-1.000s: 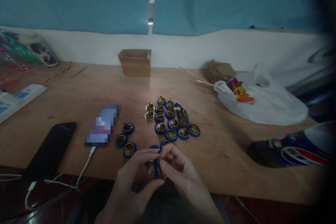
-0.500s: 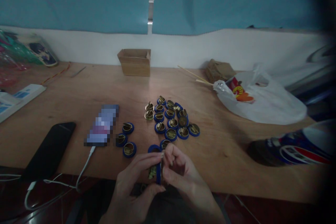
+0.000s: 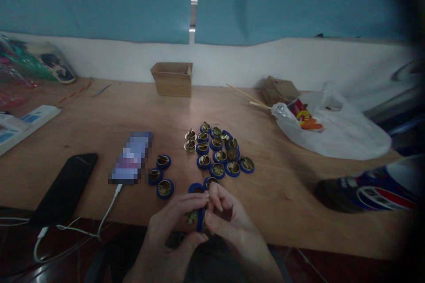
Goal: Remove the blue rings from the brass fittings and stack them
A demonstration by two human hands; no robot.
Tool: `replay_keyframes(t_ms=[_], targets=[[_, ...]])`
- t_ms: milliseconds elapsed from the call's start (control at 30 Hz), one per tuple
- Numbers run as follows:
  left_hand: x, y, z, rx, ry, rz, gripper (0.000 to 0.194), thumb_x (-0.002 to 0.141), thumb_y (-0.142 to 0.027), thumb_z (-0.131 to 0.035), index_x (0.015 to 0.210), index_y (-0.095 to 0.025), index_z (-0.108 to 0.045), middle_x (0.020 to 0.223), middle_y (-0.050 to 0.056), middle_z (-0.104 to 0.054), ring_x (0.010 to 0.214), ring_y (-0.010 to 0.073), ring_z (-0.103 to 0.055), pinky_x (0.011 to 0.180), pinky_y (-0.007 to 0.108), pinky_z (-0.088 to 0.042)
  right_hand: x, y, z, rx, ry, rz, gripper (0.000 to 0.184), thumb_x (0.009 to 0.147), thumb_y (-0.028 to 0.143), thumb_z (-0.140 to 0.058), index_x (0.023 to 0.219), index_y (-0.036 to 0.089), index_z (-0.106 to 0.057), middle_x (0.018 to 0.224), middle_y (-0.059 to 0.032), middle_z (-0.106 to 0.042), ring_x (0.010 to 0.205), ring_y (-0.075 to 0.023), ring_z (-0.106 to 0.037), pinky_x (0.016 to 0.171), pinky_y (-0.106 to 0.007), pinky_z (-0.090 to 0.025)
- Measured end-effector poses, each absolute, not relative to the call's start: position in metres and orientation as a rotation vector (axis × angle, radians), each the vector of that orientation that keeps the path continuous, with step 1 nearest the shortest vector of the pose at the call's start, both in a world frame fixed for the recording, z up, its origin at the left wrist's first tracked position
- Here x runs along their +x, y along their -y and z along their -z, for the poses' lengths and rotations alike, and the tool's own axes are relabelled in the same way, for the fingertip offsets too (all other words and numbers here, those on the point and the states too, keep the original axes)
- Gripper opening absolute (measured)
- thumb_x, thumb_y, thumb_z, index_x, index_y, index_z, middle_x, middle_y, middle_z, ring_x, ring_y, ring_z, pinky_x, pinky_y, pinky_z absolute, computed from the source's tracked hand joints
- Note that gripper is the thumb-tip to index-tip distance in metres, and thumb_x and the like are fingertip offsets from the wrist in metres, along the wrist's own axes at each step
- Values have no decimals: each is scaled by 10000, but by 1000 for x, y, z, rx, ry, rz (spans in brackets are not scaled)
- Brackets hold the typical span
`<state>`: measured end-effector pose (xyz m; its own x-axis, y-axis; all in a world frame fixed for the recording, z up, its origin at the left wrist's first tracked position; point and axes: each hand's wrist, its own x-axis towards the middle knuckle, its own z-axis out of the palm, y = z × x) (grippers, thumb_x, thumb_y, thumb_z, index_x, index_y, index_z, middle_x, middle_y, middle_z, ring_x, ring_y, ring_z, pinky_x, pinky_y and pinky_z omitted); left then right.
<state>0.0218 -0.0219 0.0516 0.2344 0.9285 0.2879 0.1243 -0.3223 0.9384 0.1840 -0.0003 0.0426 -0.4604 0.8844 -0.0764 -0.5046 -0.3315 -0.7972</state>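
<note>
At the table's front edge I hold a round blue-rimmed brooch (image 3: 200,220) on edge between both hands. My left hand (image 3: 166,232) is closed on its rim, fingers at the top and thumb at the bottom. From the other side, the curled fingers and thumb of my right hand (image 3: 229,219) press against it; their tips partly hide its face. Just beyond my fingertips lie another blue-rimmed brooch (image 3: 196,187) and more in a cluster (image 3: 217,170), brass clip backs up. Several others form a small group (image 3: 165,189) on the left. Two brass clip pieces (image 3: 190,145) without blue rims sit beside the cluster.
A phone with a blurred screen (image 3: 133,157) and a black power bank (image 3: 66,188) with white cables lie left, near a power strip (image 3: 31,126). An open cardboard box (image 3: 172,85) stands at the back. To the right are a plastic bag (image 3: 348,135) and a Pepsi bottle (image 3: 368,190).
The whole view has shifted slightly, so the table things appear a little farther right. Both hands keep nearly the same grip on the brooch, with only slight finger movement.
</note>
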Motion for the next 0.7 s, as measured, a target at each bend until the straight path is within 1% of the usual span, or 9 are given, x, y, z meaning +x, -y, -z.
replay_keyframes(t_ms=[133,233,300,400,467,567,633,700], targets=[[23,23,-54,1671,-973,-1170,552,782,1,-647,1241,-301,-588,1238,29,-676,1171,192,-623,1008,297,-501,186,3,-43,-670,901,-1913,366,842,321,-712,753,211,-374,673,69,-397,579,-77,-295,531,-200,-256],[29,26,-54,1571,-1012,-1182,494,782,-35,-656,1203,-291,-617,1210,33,-690,1140,201,-642,984,294,-515,186,5,-42,-726,894,-1863,355,827,330,-727,747,208,-404,666,71,-405,569,-70,-322,521,-182,-286],[33,29,-53,1393,-1095,-1174,401,813,-103,-644,1178,-267,-631,1174,50,-702,1089,214,-668,914,288,-554,185,5,-44,-804,899,-1806,306,835,340,-718,776,209,-449,682,66,-447,565,-66,-363,518,-172,-319],[37,29,-51,1124,-1177,-1103,284,894,-269,-590,1171,-224,-632,1123,81,-718,1014,227,-692,815,287,-587,182,6,-51,-957,929,-1713,231,887,390,-645,827,211,-512,726,50,-506,574,-65,-419,528,-165,-379],[37,27,-50,1034,-1182,-1045,301,926,-369,-542,1161,-204,-632,1101,93,-723,957,224,-699,757,280,-591,179,7,-56,-1049,982,-1641,246,897,415,-620,806,203,-535,728,45,-502,601,-71,-440,550,-163,-407],[35,24,-50,973,-1246,-983,362,936,-457,-504,1132,-186,-641,1037,90,-730,796,188,-695,640,244,-569,175,9,-60,-1143,1051,-1598,299,871,445,-636,747,194,-528,700,49,-471,614,-79,-447,550,-163,-419],[35,24,-51,953,-1293,-958,391,934,-488,-492,1109,-175,-649,1002,84,-729,727,169,-679,616,235,-550,173,10,-60,-1195,1084,-1609,318,869,468,-620,739,195,-523,686,49,-467,604,-85,-446,544,-173,-423],[36,24,-53,958,-1306,-944,412,935,-506,-478,1086,-169,-658,981,82,-724,730,174,-673,624,240,-542,173,11,-60,-1234,1123,-1607,325,880,477,-591,735,195,-521,675,46,-466,599,-90,-441,542,-181,-424]])
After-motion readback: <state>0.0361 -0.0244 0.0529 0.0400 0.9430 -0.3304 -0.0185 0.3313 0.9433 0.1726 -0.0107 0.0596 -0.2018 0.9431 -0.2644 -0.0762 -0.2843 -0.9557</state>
